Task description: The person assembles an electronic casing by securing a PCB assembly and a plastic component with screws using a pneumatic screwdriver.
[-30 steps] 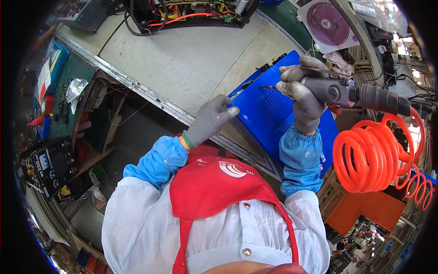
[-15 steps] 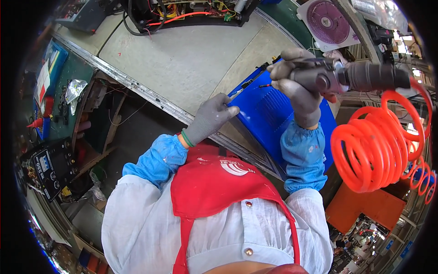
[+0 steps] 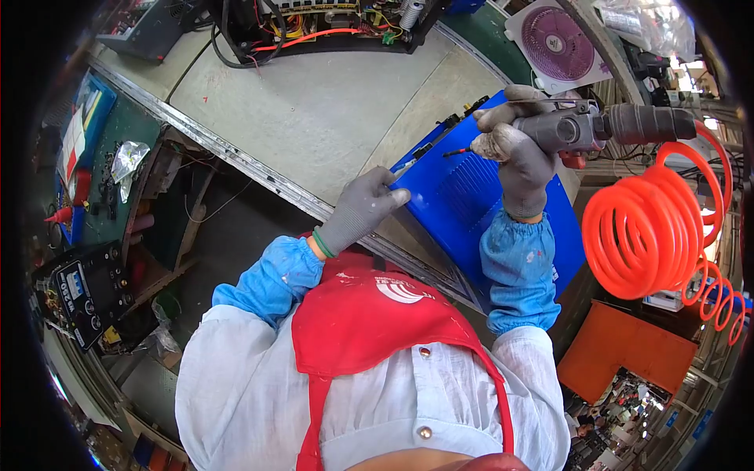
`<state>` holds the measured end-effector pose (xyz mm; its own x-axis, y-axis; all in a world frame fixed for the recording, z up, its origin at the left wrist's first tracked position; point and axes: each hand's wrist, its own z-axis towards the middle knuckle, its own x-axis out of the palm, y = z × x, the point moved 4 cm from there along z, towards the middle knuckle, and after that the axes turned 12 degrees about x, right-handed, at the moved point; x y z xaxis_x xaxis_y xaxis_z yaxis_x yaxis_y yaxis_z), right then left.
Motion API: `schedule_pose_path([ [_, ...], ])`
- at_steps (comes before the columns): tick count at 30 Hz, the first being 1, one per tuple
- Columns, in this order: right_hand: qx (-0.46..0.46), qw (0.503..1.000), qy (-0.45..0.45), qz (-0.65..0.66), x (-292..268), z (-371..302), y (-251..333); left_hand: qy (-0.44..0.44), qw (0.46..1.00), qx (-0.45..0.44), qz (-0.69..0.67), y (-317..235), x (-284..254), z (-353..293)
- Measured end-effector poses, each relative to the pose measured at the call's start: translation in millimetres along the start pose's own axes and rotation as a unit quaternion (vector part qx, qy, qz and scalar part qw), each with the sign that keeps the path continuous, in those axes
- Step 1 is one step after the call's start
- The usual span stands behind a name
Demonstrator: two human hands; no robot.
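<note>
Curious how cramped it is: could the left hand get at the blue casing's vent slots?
Likely yes: the left hand is at the blue casing, and nothing visible bars its way to the vent slots.

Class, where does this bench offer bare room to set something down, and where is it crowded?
Bare: the grey benchtop between the open wired unit above, the blue case at right and the metal edging below. Crowded: over the blue case, where the left hand is at its corner and the right hand holds a power driver.
</note>
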<state>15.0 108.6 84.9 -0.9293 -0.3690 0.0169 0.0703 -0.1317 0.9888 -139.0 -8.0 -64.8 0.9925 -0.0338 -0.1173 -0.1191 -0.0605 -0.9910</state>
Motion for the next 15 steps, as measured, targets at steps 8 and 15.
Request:
schedule_pose_path([
  [8,-0.019,0.999,-0.04,0.0,5,-14,6,-0.024,0.982,0.127,0.141,-27,-2,28],
  [15,-0.052,0.993,-0.08,0.075,-4,-34,38,0.081,0.959,0.169,0.212,-43,10,50],
])
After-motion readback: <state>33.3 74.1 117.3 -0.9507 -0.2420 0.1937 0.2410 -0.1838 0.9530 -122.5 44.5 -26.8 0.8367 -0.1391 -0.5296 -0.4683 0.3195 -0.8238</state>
